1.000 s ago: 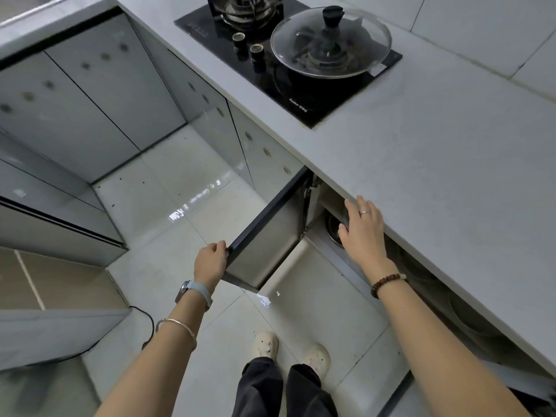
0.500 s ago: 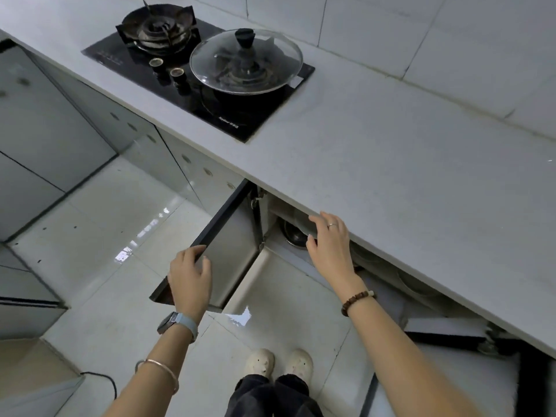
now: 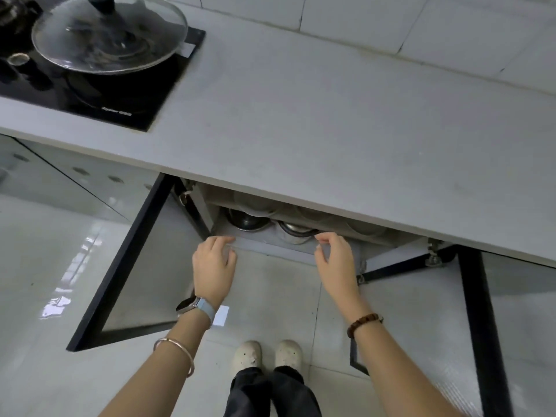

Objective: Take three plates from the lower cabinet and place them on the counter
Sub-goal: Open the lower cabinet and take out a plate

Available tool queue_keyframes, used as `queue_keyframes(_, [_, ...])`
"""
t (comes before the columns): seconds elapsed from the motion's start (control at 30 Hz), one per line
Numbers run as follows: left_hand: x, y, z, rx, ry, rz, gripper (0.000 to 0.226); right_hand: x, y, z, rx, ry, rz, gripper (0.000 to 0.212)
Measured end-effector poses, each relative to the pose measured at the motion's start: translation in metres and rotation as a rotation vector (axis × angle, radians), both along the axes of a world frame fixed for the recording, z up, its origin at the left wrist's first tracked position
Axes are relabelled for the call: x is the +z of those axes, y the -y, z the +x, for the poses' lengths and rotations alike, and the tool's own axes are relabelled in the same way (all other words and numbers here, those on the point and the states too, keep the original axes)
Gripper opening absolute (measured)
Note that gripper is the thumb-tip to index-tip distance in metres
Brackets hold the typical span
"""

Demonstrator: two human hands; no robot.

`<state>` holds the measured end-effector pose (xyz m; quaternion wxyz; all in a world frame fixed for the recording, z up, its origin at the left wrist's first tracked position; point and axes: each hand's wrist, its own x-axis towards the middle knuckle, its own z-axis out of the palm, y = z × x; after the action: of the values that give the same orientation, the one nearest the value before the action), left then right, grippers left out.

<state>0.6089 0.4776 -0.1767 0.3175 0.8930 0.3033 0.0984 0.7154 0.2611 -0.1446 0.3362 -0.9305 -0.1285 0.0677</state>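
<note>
Hands: left hand (image 3: 214,269) and right hand (image 3: 335,260) both reach toward the mouth of the lower cabinet (image 3: 301,224), palms down, fingers loosely curled and spread; neither grasps anything.
Left hand: fingertips (image 3: 224,240) at the front edge of the cabinet floor, near its left corner; contact with the edge cannot be told. Watch (image 3: 195,307) and thin bangle (image 3: 176,352) on this arm.
Right hand: fingertips (image 3: 323,237) at the same edge, further right; thumb held apart below. Beaded bracelet (image 3: 364,323) on the wrist.
Plates: pale round dishes (image 3: 252,203) lie inside the cabinet, mostly hidden under the worktop (image 3: 301,130) overhang; count cannot be told. They sit beyond and above both hands, not touched.
Other contents: two metal bowls (image 3: 248,222) side by side on the cabinet floor, just behind the fingertips and between the two hands.
Doors: left door (image 3: 132,266) and right door (image 3: 481,311) both swung open, one on each side of the arms.
Worktop: bare over the cabinet; black hob (image 3: 126,94) at far left with a glass lid (image 3: 109,34) on a pan.
Floor: pale tiles; two light shoes (image 3: 267,355) below the hands.
</note>
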Motion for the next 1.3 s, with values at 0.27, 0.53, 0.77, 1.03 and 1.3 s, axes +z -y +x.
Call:
queue_keyframes(0.27, [-0.117,0.0,0.04,0.115,0.03,-0.175,0.024,-0.116,0.001,0.029,-0.084,-0.21,0.182,0.018])
queue_keyframes(0.53, [-0.24,-0.036,0.096,0.246,0.151,-0.312,0.026,-0.25,-0.052,0.094,-0.13,-0.278,0.344,0.019])
queue_keyframes(0.77, [-0.306,-0.076,0.149,0.253,0.257,-0.363,0.028,-0.314,-0.097,0.143,-0.155,-0.415,0.486,0.032])
queue_keyframes(1.03, [-0.335,-0.101,0.212,0.344,0.378,-0.61,0.014,-0.349,-0.136,0.181,-0.174,-0.516,0.632,0.042])
queue_keyframes(1.3, [-0.328,-0.098,0.225,0.315,0.389,-0.671,0.015,-0.348,-0.142,0.194,-0.141,-0.49,0.671,0.022])
